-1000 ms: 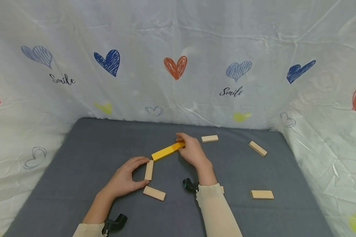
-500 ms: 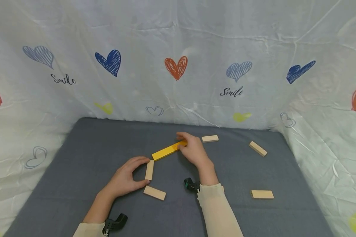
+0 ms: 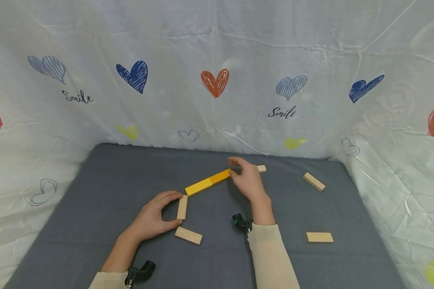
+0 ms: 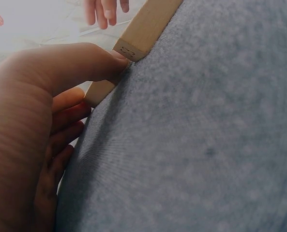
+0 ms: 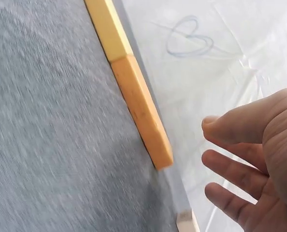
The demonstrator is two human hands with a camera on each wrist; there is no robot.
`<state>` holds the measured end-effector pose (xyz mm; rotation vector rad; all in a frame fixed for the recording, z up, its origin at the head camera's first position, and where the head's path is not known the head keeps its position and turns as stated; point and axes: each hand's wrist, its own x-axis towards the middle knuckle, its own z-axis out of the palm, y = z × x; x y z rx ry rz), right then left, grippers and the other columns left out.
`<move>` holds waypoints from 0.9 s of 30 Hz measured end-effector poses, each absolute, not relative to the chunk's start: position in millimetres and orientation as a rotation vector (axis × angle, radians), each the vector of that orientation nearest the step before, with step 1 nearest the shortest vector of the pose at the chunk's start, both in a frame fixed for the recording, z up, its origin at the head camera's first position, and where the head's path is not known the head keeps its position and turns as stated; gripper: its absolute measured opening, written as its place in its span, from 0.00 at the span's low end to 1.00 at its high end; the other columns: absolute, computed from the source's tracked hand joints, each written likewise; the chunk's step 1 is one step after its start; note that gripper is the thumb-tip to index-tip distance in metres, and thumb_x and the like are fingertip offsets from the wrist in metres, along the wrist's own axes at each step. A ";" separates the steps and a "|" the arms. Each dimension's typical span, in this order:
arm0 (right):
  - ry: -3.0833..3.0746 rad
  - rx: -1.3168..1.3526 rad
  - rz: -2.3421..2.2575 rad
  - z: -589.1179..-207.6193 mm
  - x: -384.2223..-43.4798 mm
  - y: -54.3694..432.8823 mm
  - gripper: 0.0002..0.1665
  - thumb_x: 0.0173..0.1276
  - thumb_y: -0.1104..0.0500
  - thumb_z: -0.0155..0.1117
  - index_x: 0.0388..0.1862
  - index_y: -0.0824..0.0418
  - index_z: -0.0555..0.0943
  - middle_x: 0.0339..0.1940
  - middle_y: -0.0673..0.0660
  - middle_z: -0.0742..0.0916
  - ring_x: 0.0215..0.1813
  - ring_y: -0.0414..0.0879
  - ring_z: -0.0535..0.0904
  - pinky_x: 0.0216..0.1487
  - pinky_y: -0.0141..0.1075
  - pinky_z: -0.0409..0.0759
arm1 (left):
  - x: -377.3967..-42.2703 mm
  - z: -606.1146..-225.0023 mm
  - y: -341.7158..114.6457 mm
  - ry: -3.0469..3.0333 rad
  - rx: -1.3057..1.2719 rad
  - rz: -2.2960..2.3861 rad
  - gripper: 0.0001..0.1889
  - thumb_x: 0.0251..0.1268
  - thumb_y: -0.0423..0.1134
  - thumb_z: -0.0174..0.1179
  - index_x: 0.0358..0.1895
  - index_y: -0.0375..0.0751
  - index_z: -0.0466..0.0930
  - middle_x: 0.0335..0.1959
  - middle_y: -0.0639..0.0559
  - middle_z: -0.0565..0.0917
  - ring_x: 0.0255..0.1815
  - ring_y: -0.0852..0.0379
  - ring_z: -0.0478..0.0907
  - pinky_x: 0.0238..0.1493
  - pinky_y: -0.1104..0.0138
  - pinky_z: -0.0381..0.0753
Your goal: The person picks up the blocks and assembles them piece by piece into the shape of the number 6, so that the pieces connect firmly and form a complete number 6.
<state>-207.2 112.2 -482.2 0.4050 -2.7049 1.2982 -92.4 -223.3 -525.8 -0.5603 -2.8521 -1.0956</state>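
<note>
With the left hand (image 3: 149,216), holds a pale block (image 3: 182,207) on the grey tabletop (image 3: 202,265), pinched lengthwise between thumb and fingers. With the right hand (image 3: 248,180), hovers just beside the far end of an orange block (image 3: 220,176), with well-parted fingers. Can see this laid end to end with a yellow block (image 3: 199,187), slanting toward the back. Rather hard to judge any contact between yellow and pale. Near the left thumb, can see a second pale block (image 3: 188,235).
</note>
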 end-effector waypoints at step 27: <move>-2.831 0.158 1.188 -491.5 -216.7 168.5 0.36 0.74 0.67 0.73 0.79 0.58 0.77 0.74 0.60 0.84 0.72 0.62 0.79 0.73 0.58 0.78 | -93.0 -527.3 -223.3 -2.844 -0.576 -1.113 0.40 0.60 0.52 0.84 0.76 0.54 0.79 0.76 0.51 0.77 0.78 0.41 0.73 0.71 0.37 0.78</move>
